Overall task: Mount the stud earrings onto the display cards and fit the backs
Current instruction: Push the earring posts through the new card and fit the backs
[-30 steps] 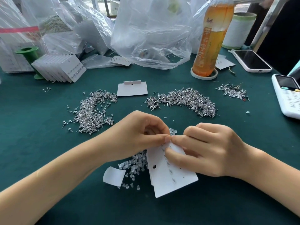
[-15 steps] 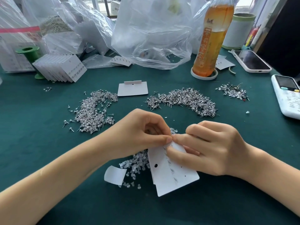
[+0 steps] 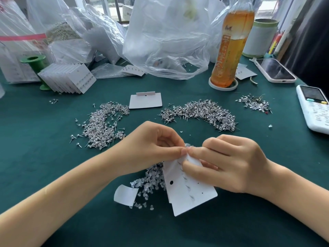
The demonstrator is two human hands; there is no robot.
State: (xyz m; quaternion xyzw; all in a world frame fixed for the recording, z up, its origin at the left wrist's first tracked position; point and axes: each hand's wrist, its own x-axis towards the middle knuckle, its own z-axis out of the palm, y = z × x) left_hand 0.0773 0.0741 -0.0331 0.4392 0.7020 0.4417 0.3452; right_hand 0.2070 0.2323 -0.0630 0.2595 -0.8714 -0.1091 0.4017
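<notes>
Two bare hands meet over a white display card (image 3: 188,191) near the front edge of a green-covered worktop (image 3: 35,148). The left hand (image 3: 151,147) pinches thumb and forefinger together at the card's top corner; whatever sits between the fingertips is too small to make out. The right hand (image 3: 229,163) grips the card's upper right side, fingers curled over it and hiding that part. A row of stud posts shows along the card, with a black hole beside them; whether backs are fitted cannot be told.

Under and left of the card lies a heap of clear earring backs (image 3: 153,177), partly covered by the card and a torn white scrap (image 3: 125,194). Two piles of silver stud earrings lie mid-worktop, the left pile (image 3: 103,127) and the right pile (image 3: 203,113), with a blank card (image 3: 145,101) between them. A smaller scatter (image 3: 254,104) lies toward the right edge.

Along the back edge, clear plastic bags (image 3: 165,41) slump with contents blurred; one at the left holds pale granules. A fanned stack of finished cards (image 3: 69,79) leans against a green spool (image 3: 34,63). An amber drink bottle (image 3: 231,43) stands in a white ring near a phone (image 3: 276,70); a white remote (image 3: 315,107) is cut off at the right edge.
</notes>
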